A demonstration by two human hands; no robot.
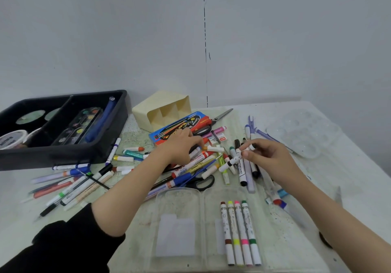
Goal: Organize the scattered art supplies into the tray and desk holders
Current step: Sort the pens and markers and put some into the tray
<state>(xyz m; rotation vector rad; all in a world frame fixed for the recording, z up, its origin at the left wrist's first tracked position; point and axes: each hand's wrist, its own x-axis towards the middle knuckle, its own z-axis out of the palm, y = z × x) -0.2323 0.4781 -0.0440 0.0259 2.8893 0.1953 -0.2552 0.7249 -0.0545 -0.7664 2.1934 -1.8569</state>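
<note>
**White marker [231,162] in right grip [273,160]**

Pinched by one end, above the tabletop [349,188]. Left grip [184,145] sat fingers-down in the marker pile [203,162]; couldn't tell if it held anything. Black tray [63,156] stood far left.

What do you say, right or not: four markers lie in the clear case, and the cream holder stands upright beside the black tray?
Not quite: the head view shows the cream holder lying on its side, openings facing the camera, beside the black tray. Four markers do lie in the clear case.
</note>
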